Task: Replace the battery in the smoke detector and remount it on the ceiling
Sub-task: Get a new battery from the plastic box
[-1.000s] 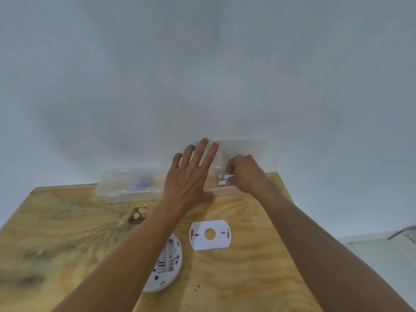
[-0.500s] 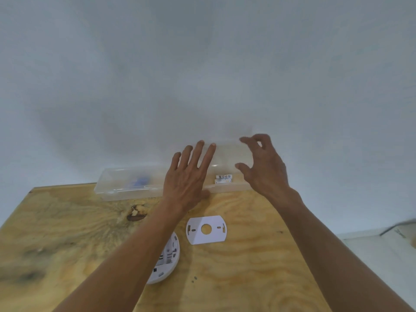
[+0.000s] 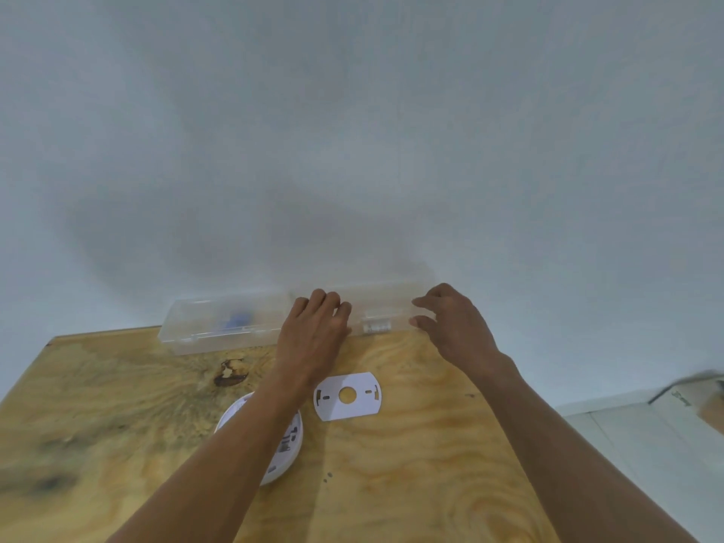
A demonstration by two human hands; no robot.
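Observation:
A long clear plastic box lies along the far edge of the wooden table, against the wall. My left hand rests on its middle with fingers curled over the lid. My right hand hovers at the box's right end, fingers apart and holding nothing. Inside the box I see a blue item and small white pieces. The white round smoke detector lies back side up under my left forearm, partly hidden. Its white mounting plate lies flat to the right of it.
A dark knot marks the table top left of my left wrist. The pale wall rises right behind the box. Off the table's right edge is pale floor with a dark-edged object.
My right hand let go of the white pieces, rose, then came down at the box's right end. The raised lid now lies low on the box. My left fingers curled.

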